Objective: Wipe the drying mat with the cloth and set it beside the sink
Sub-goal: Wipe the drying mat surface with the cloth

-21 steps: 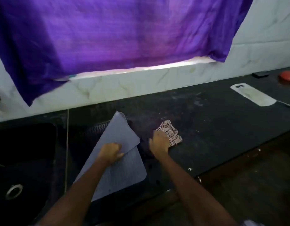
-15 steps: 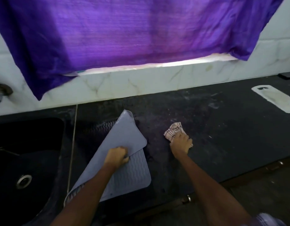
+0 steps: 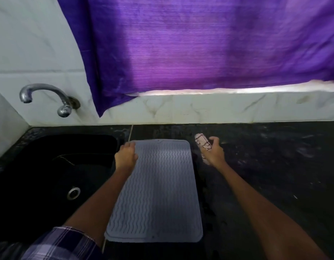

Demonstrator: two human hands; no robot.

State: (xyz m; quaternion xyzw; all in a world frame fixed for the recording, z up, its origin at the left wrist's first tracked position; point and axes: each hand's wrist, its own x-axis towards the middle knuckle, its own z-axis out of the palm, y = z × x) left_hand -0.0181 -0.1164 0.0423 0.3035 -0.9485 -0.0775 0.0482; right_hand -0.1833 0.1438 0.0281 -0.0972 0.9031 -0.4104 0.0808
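The grey drying mat [image 3: 156, 190] lies flat and unfolded on the dark table [image 3: 265, 175], its wavy ribbed face up, its long left edge just beside the black sink [image 3: 49, 175]. My left hand [image 3: 126, 157] rests on the mat's far left corner, fingers bent down over the edge there; whether they actually pinch the mat or only press on it I cannot tell. My right hand [image 3: 214, 152] sits on the table just to the right of the mat's far right corner, apart from the mat, with its fingers curled round the checked cloth [image 3: 202, 145], which is bunched into a roll and sticks out past my fingers toward the wall. A checked sleeve [image 3: 63, 244] shows at the bottom left. Behind the sink a metal tap [image 3: 49, 96] comes out of the white tiled wall [image 3: 31, 44], and a purple curtain [image 3: 209, 44] hangs over the window above the table, its lower corner dropping near the tap
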